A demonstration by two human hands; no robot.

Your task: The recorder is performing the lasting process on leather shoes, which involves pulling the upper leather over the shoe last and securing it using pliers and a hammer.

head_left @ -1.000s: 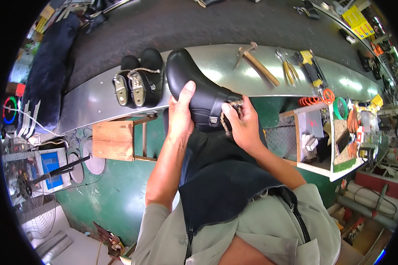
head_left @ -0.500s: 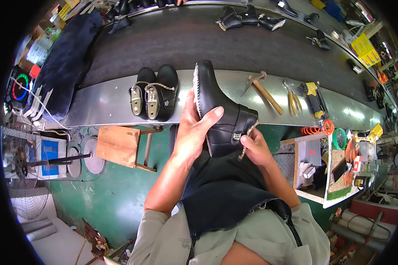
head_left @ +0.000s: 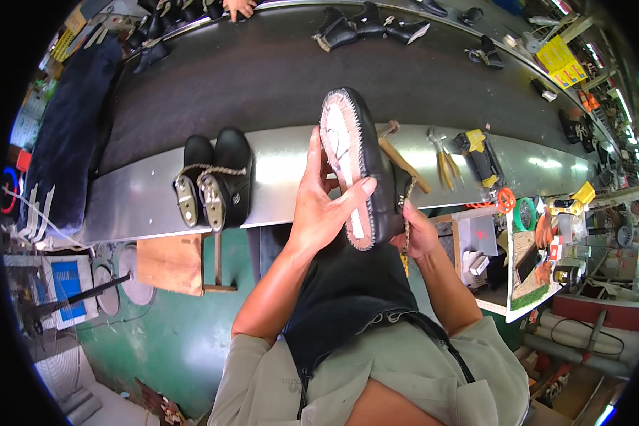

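A black boot [head_left: 382,186] is held up in front of my body, toe pointing away from me. Its underside faces up to the left, showing a pale, unsoled bottom [head_left: 346,160] with a stitched, crimped edge. My left hand [head_left: 318,213] wraps the side of the boot, its thumb lying across the bottom. At the ankle end my right hand [head_left: 422,234] grips the shaft near a beige cord [head_left: 407,213]; some of its fingers are hidden. Left of these hands, two black boots [head_left: 232,153] tied with cord lie on the metal ledge [head_left: 280,160].
Right along the ledge lie a hammer [head_left: 412,170], pincers [head_left: 444,160] and a yellow-and-black tool [head_left: 478,153]. Beyond runs a dark belt [head_left: 263,85] carrying several boots [head_left: 366,25]. Another person's hand [head_left: 239,8] is at the far edge. A wooden stool [head_left: 169,263] stands left.
The boot has been turned so its bottom now shows, where before its side faced up. Both hands have stayed on it. The whole view has shifted, and more of the other person's hand shows.
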